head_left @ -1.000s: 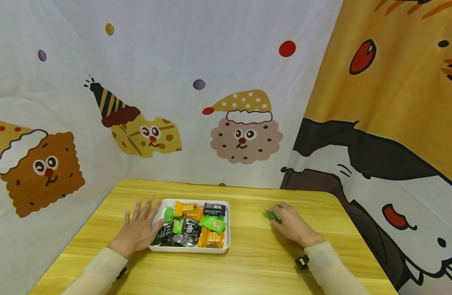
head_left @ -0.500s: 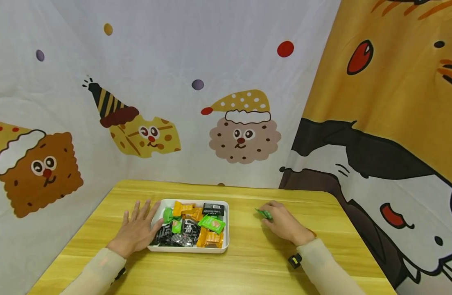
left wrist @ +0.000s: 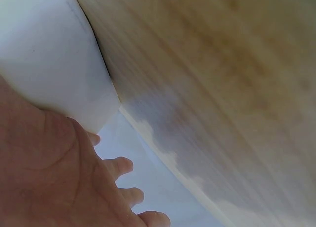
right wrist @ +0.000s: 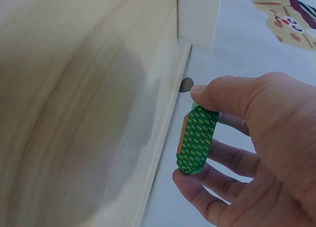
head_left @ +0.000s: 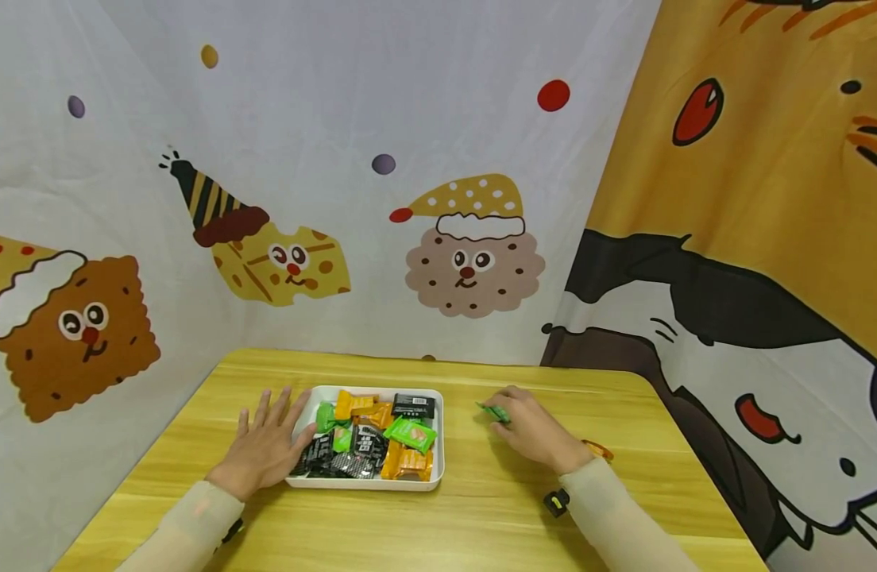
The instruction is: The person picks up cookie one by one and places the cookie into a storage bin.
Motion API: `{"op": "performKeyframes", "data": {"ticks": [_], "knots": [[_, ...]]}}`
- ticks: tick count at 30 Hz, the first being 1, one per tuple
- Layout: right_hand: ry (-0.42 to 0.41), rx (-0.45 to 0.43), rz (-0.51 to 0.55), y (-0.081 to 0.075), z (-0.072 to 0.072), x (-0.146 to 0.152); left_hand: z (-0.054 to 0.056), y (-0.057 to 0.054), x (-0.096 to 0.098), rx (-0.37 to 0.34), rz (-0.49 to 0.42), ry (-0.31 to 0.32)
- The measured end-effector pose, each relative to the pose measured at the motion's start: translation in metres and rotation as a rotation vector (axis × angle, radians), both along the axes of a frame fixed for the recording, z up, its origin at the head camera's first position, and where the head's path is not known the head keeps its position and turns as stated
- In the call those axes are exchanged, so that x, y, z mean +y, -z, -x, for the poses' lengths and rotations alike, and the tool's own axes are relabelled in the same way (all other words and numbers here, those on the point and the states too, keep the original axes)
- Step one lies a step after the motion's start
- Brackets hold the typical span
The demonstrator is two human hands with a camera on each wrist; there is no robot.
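Note:
A white tray (head_left: 439, 445) of wrapped sweets stands left of the table's middle. Along its left side lies my left hand (head_left: 267, 445), fingers spread straight and the thumb over the rim. The left wrist view shows this palm (left wrist: 44, 168) against the tray's outer wall (left wrist: 54, 64). To the right of the tray, my right hand (head_left: 535, 429) pinches a small green wrapped sweet (head_left: 497, 413) between thumb and fingertips. In the right wrist view the same green sweet (right wrist: 197, 140) has a patterned wrapper and an orange strip on one side. Its contents are hidden.
Inside the tray are black packets (head_left: 370, 445), orange packets (head_left: 408, 459) and green ones (head_left: 411, 434). An orange packet (head_left: 598, 450) lies on the table (head_left: 481, 524) behind my right wrist, partly covered by it. A printed curtain (head_left: 303, 119) hangs behind the table.
My right hand has moved left toward the tray with the green sweet in its fingers. The orange packet behind the right wrist has come into view. My left hand stays put.

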State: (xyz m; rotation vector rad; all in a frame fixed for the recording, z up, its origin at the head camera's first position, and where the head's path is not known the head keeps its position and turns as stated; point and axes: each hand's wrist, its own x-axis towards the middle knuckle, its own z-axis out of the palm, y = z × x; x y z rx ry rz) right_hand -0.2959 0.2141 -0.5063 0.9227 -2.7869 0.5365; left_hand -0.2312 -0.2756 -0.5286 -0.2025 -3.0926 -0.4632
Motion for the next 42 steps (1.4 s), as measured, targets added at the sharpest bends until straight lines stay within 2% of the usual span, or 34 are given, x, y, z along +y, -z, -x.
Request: {"op": "performKeyframes", "data": {"ticks": [11, 24, 42], "knots": [[-0.01, -0.021, -0.017, -0.011, 0.002, -0.026, -0.001, -0.001, 0.001, 0.0, 0.007, -0.001], [-0.081, -0.007, -0.013, -0.023, 0.001, -0.056, 0.0, -0.001, 0.001, -0.003, 0.014, 0.002], [-0.139, -0.031, -0.056, -0.036, 0.001, -0.109, 0.0, -0.003, 0.0, -0.02, 0.022, 0.01]]}}
